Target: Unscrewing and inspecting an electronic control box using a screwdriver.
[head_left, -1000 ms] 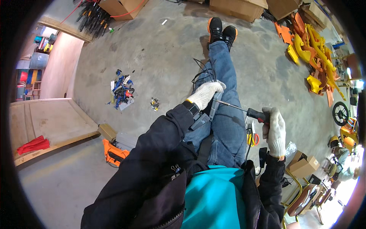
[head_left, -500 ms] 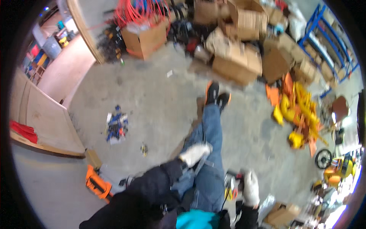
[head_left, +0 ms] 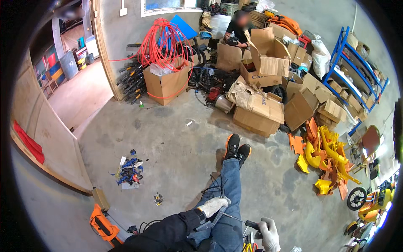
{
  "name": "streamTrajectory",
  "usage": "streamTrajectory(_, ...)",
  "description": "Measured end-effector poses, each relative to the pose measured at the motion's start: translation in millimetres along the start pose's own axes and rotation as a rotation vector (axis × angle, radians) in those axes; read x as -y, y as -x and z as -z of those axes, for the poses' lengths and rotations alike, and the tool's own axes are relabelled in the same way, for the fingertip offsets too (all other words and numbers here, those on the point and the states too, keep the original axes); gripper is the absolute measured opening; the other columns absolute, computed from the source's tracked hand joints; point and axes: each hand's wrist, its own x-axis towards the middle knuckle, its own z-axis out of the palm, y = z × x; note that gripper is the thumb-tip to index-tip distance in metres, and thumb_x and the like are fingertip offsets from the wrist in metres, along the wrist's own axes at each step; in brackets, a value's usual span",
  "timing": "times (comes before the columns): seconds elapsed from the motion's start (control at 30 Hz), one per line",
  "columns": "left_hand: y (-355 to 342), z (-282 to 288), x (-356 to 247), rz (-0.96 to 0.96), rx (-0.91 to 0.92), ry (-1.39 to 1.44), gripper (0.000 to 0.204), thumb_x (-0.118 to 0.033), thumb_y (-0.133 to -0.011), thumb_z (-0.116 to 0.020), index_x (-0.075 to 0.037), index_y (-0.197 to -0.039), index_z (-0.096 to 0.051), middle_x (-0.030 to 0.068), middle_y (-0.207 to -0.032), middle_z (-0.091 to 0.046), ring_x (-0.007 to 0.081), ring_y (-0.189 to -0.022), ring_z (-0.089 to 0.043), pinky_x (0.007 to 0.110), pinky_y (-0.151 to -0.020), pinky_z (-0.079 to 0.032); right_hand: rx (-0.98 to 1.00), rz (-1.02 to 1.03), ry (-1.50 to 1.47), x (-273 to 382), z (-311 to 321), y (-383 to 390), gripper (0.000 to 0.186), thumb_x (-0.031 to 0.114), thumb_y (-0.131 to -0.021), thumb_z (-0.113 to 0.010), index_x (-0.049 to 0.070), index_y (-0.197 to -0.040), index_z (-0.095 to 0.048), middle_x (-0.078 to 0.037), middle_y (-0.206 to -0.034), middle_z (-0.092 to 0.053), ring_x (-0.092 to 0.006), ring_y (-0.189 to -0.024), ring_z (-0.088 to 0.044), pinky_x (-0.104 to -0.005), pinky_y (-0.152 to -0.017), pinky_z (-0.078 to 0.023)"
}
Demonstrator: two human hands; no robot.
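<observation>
My left hand (head_left: 213, 206), in a white glove, is closed on a grey box-like part (head_left: 205, 227) resting over my legs. Thin black cables (head_left: 216, 187) fan out from the part beyond my fingers. In my right hand (head_left: 269, 236), also gloved in white, is a screwdriver (head_left: 252, 225) with a dark handle. Its thin metal shaft points left, and the tip is close to the grey part; whether it touches a screw is too small to see. Red and yellow tool handles (head_left: 250, 246) lie beside my right thigh, partly cut off by the lower edge.
Small blue and black parts (head_left: 130, 171) and a smaller heap (head_left: 158, 199) lie on the floor to the left. An orange shell (head_left: 104, 224) is near the wall. Cardboard boxes (head_left: 258, 113), a red hose coil (head_left: 163, 46), yellow-orange panels (head_left: 327, 155) and a seated person (head_left: 239, 31) are farther off.
The screwdriver now shows clearly in my right hand, its shaft directed at the grey part. My view has tilted upward, bringing the person and window into sight.
</observation>
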Motion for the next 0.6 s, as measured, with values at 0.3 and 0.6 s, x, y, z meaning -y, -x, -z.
streamTrajectory(0.3, -32, 16, -1, -0.12, 0.0, 0.126, 0.024, -0.01, -0.092, -0.062, -0.006, -0.111, -0.076, 0.006, -0.107, -0.073, 0.0184, -0.106, -0.064, 0.033, -0.1, -0.049, -0.1, 0.108, 0.169, -6, -2, -35, 0.033, 0.028, -0.106, -0.061, 0.002, -0.126, -0.066, -0.004, -0.087, -0.066, -0.0102, -0.066, -0.057, -0.0312, -0.057, -0.047)
streamTrajectory(0.6, -15, 14, -7, 0.047, 0.002, 0.189, 0.032, -0.016, -0.084, -0.063, -0.002, -0.11, -0.075, 0.0064, -0.113, -0.072, 0.0197, -0.112, -0.063, 0.033, -0.106, -0.045, -0.07, 0.0, 0.032, -7, -6, -25, 0.039, 0.022, -0.1, -0.069, -0.004, -0.128, -0.063, -0.009, -0.104, -0.068, -0.0155, -0.084, -0.064, -0.0314, -0.084, -0.053)
